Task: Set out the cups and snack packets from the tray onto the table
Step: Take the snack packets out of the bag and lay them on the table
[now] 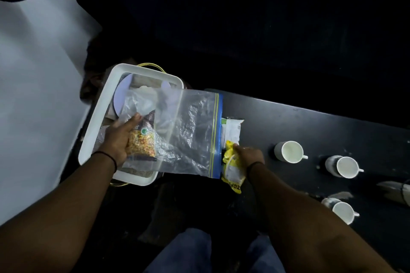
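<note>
Cups: three out on your counter.
Packets out: white packet, yellow packet, at the counter's end.
Left hand: fingers grip bagged packet over tray.
Right hand: fingers on yellow packet; hold unclear.
Remaining: your bagged packet; rest of tray unclear.

Left forearm enters from the lower left, bare, with a dark band at the wrist. Left hand sits over the near end of the white tray, back upward, fingers curled round a mixed-snack packet. Right forearm enters from the lower right, also banded. Right hand, to the right of the tray, knuckles up, grips a yellow packet.
</note>
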